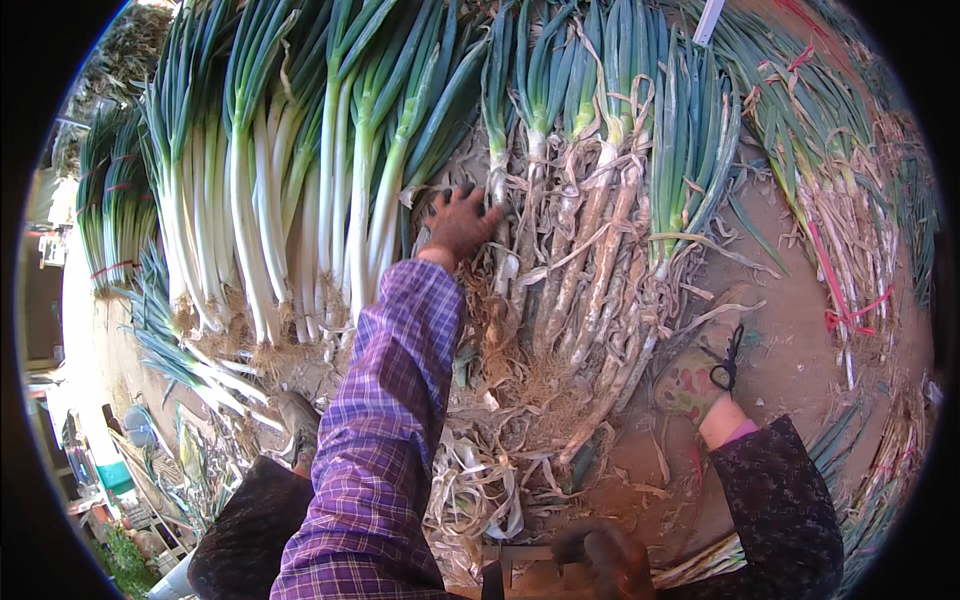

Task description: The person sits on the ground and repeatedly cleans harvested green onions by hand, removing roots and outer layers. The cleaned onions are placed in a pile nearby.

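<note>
My left hand (461,219), dark with soil or gloved, reaches out palm down with its fingers spread. It lies between cleaned long green onions (367,187) with white shafts on the left and unpeeled, dirt-covered green onions (592,232) on the right. The thumb is against or just beside an unpeeled stalk (498,180); contact is hard to tell. At the bottom edge, my right hand (611,559) is blurred, low beside a wooden bar (517,553); whether it holds anything is unclear. Dry peeled skins (480,480) are heaped on the ground before me.
My camouflage shoe (694,379) stands right of the unpeeled pile, my other shoe (300,420) left. Bundles with red ties (851,202) lie far right; tied green bundles (112,202) stand far left. Loose onions (217,375) lie near my left foot. A white post (707,22) rises at the top.
</note>
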Motion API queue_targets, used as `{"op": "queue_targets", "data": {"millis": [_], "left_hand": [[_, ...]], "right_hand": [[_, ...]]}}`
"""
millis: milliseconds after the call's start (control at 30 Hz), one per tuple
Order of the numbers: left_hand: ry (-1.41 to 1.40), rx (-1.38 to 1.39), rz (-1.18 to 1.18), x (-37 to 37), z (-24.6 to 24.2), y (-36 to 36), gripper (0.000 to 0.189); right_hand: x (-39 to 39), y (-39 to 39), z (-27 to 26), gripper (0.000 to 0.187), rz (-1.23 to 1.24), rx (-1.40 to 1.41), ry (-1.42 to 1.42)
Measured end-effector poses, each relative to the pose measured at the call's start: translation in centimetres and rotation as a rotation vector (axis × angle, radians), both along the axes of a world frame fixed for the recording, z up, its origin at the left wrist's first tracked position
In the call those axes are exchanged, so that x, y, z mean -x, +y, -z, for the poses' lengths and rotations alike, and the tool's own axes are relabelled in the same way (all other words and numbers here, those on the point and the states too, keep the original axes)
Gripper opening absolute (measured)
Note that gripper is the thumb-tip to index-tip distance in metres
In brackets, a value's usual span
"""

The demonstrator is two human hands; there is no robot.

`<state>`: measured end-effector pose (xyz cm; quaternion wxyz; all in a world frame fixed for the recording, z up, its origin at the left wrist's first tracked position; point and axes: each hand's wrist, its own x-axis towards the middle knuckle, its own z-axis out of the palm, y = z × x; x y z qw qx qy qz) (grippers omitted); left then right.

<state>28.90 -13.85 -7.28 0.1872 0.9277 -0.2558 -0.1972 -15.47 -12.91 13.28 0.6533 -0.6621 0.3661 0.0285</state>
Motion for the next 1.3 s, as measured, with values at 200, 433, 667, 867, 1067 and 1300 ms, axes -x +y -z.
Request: {"op": "queue_targets", "data": {"millis": [200,433,667,867,1067,1300], "left_hand": [[-0.232,0.018,0.034,12.7,1.3,12.2,0.033],[0.183,-0.477,0.604,34.4,2.3,28.1,0.029],[0.87,-0.838,0.926,38.7,4.3,37.1,0.037],[0.323,-0.695,0.341,24.6,-6.8,20.1,0.039],[-0.081,0.155,-0.278,13.7,-2.1,6.1,0.038],[0.541,0.555,-0.125,11.6,0.5,1.4,0.03]], "right_hand": [[-1.0,0.6,-2.8,0.022,0.172,-0.351,0.112],[1.7,-0.9,-4.6,0.029,0.314,-0.692,-0.029],[4.1,-1.9,-7.4,0.027,0.313,-0.66,-0.227],[3.8,-2.0,-6.5,0.026,0.342,-0.698,-0.19],[2.0,-0.6,-4.8,0.027,0.436,-0.655,0.015],[2.5,0.7,-1.9,0.025,-0.042,0.047,-0.014]]}}
